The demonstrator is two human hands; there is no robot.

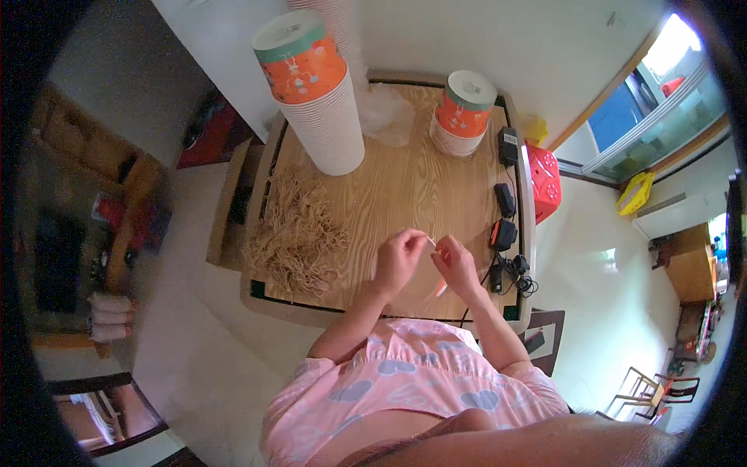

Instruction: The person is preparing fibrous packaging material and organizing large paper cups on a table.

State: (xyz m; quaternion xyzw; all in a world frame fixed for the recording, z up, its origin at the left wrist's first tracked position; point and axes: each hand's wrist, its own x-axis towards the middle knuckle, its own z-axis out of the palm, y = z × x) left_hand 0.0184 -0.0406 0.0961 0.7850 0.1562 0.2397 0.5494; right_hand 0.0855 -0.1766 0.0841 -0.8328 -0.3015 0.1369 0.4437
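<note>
"Pale strand (432,242) between the hands, is it? It's so thin I can barely make it out."

"Yes, above the tabletop (389,198), toward the person's edge and right of middle. The left hand (401,258) pinches it between thumb and forefinger; the right hand (457,265) pinches it close by. How their other fingers sit, I can't tell."

"And that orange-and-white piece (442,289) beside the right forearm?"

"Too blurred to name. The ribbed column (342,35) past the far edge is cut off, too."

"Wood-grain top, dark trim, pale floor (580,268) all round. Left of the room is murky; a glass door (657,136) brightens the far right."

"Count with me: two stacks of upturned paper cups, the tall stack (320,124) toward the far left corner, the short stack (462,121) near the far right."

"One twine heap (297,237) along the left edge, one red stool (543,183) outside the right."

"And at least four black gadgets (504,201) lining that right edge, cables (525,282) tangled at the near end."
</note>
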